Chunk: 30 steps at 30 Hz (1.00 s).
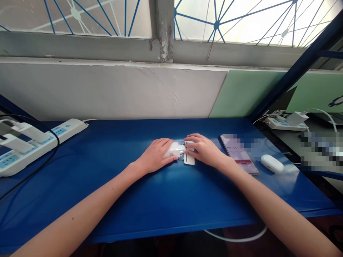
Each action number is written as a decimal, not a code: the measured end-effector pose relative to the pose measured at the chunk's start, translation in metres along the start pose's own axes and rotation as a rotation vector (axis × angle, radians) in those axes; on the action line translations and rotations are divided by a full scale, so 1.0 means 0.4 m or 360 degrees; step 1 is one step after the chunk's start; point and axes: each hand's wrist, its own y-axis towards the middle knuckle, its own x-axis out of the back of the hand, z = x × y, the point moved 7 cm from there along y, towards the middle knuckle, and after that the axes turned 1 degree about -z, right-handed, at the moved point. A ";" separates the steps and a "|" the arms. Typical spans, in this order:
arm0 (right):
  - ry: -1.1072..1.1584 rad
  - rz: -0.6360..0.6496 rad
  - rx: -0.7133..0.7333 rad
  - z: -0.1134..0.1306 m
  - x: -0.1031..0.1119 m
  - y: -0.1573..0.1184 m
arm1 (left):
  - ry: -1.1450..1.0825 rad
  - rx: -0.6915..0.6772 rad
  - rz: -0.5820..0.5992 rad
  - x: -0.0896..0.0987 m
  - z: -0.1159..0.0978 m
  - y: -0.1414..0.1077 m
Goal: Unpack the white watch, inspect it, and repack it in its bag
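My left hand (156, 151) is closed round a small white block (174, 150) with grey print, its thumb along the near edge and its fingers over the far side. Against the block's right end lies a clear plastic piece (181, 146), partly hidden; its kind cannot be made out. My right hand (204, 149) rests across a flat white card (189, 159) with a dark printed strip. Its fingers are apart and lie over the card and the edge of the clear plastic. Both hands are low on the blue tabletop (160, 200), close together near the middle.
Right of my right hand lies a phone (241, 157) with its screen lit, beside a white earbud case (272, 164). A white power strip (43, 146) with plugs and a black cable (55, 151) lie at the left. A blue metal post (289, 76) rises at the right.
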 end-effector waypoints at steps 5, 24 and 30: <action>-0.0029 -0.0013 -0.0006 0.006 0.000 0.002 | 0.0005 0.0000 -0.0016 0.001 0.000 -0.001; 0.0255 0.0203 0.0060 0.060 -0.020 -0.007 | -0.0001 -0.0025 -0.0024 0.004 -0.004 -0.001; 0.0280 0.0219 0.0051 0.059 -0.013 -0.007 | 0.0108 -0.0064 0.0100 -0.010 -0.005 -0.002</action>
